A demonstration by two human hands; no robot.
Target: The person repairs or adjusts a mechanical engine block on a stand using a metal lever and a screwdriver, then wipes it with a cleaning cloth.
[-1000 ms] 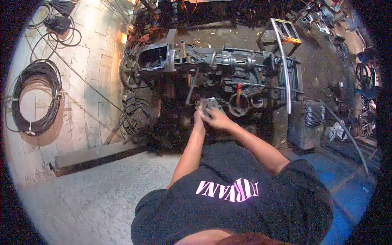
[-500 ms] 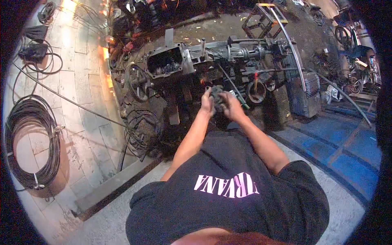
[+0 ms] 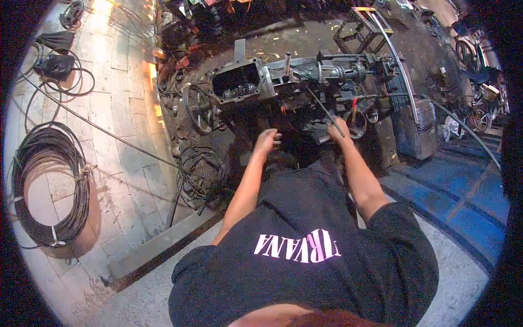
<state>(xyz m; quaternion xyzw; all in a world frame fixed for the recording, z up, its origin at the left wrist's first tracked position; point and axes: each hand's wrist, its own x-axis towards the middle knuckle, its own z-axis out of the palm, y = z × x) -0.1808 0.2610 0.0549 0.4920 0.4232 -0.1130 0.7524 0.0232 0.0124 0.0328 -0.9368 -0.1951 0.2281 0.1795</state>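
My left hand (image 3: 267,141) is held low in front of the machine, its fingers loosely curled and apart, with nothing visible in them. To its right, my right hand (image 3: 339,129) is closed beside a thin metal rod (image 3: 322,108) that slants across it. A dark, crumpled-looking mass (image 3: 313,132) lies against its fingertips, too dim to name. Beyond both hands stands a greasy machine with an open metal housing (image 3: 236,83); small metal parts show inside it. A shaft assembly (image 3: 332,72) runs rightward from the housing.
A spoked wheel (image 3: 197,109) is at the machine's left, and a finned motor (image 3: 411,128) at its right. Coiled black cable (image 3: 49,185) and tangled hoses (image 3: 199,171) lie on the left. A metal stand (image 3: 354,35) is at the back; blue flooring (image 3: 468,180) is at right.
My hands, together around a dark, crumpled thing before, have parted. The left is now lower left with nothing visible in it; the right has moved right to the rod. The view has shifted slightly.
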